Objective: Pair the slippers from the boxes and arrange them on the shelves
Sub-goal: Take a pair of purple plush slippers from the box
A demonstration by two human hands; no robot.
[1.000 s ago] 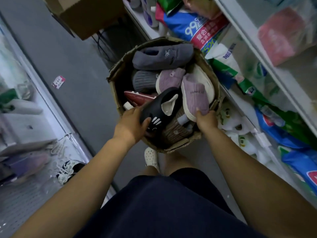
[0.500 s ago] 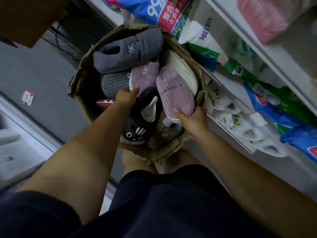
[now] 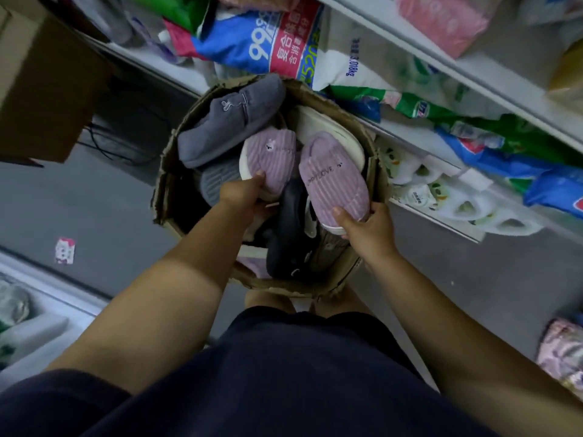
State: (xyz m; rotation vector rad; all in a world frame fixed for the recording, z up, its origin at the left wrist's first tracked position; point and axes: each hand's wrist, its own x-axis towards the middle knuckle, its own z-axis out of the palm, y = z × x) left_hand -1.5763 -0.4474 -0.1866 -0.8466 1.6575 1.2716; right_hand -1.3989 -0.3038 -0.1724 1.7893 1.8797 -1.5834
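A worn cardboard box (image 3: 164,190) on the floor in front of me holds several slippers. My left hand (image 3: 244,197) grips the toe of a purple corduroy slipper with a small animal patch (image 3: 271,156). My right hand (image 3: 367,225) grips the toe of a matching purple corduroy slipper with lettering (image 3: 331,181). Both lie on top of the pile, side by side. A grey fleece slipper (image 3: 227,121) lies at the box's far side, a ribbed grey slipper (image 3: 217,181) below it, a black slipper (image 3: 290,228) between my hands, and a white sole (image 3: 325,130) sits behind the right purple slipper.
White shelves (image 3: 492,80) on the right carry detergent bags (image 3: 271,42) and tissue rolls (image 3: 441,197). A big cardboard box (image 3: 41,86) stands at the upper left. A small card (image 3: 64,250) lies on the grey floor. Another white shelf edge (image 3: 47,291) runs along the left.
My left hand moved off the black slipper and took hold of the purple slipper with the animal patch. My right hand kept its hold on the other purple slipper. The view shifted closer.
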